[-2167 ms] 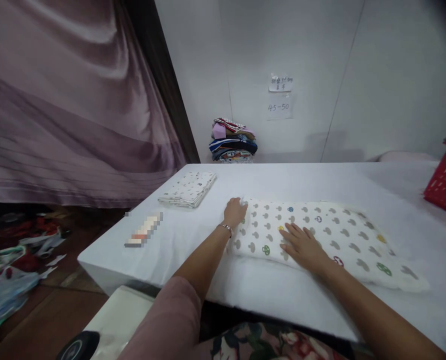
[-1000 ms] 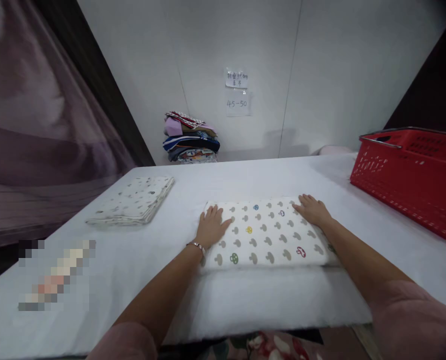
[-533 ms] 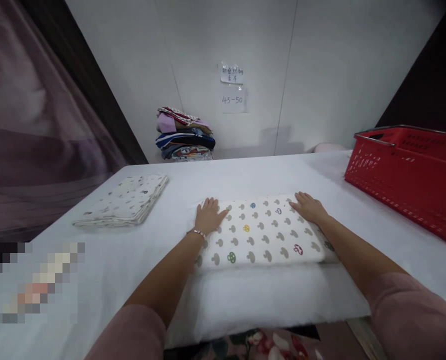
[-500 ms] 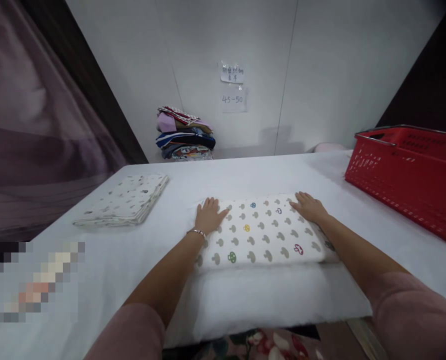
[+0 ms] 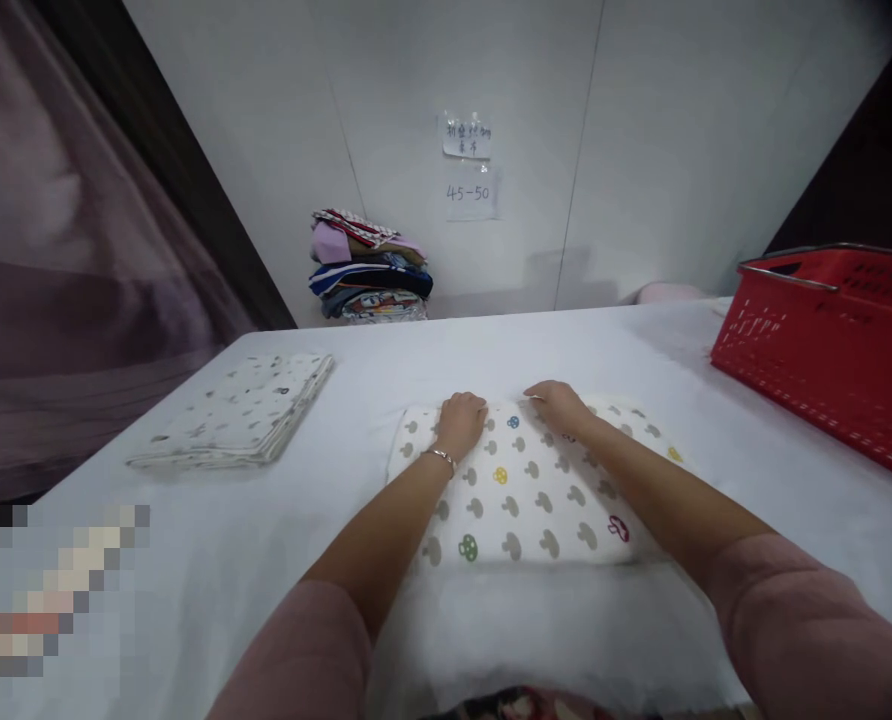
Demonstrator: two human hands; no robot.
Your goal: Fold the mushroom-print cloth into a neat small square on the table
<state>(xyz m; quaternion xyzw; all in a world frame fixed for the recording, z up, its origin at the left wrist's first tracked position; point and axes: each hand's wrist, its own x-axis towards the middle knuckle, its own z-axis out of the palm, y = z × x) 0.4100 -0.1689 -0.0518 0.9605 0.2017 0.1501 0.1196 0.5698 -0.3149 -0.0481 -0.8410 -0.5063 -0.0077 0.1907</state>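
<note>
A white cloth (image 5: 525,505) printed with grey mushrooms and a few coloured ones lies folded flat on the white-covered table, directly in front of me. At its far edge, left of centre, my left hand (image 5: 461,425) is closed with the fingers curled over the fabric. My right hand (image 5: 558,408) pinches the same edge a short way to the right, thumb and fingers together. The fingertips are partly hidden by the hands. Near the left side of the table sits another folded cloth (image 5: 228,415) with a similar small print.
On the right stands a red plastic basket (image 5: 828,350) with metal handles. Beyond the table's far edge is a stack of folded fabrics (image 5: 371,270) against the wall. Paper signs (image 5: 468,192) hang on that wall. A patch at the lower left is pixelated.
Both hands have moved inward from the cloth's two sides to its far edge, closer together. Their spread fingers have closed on the fabric. The view has shifted slightly.
</note>
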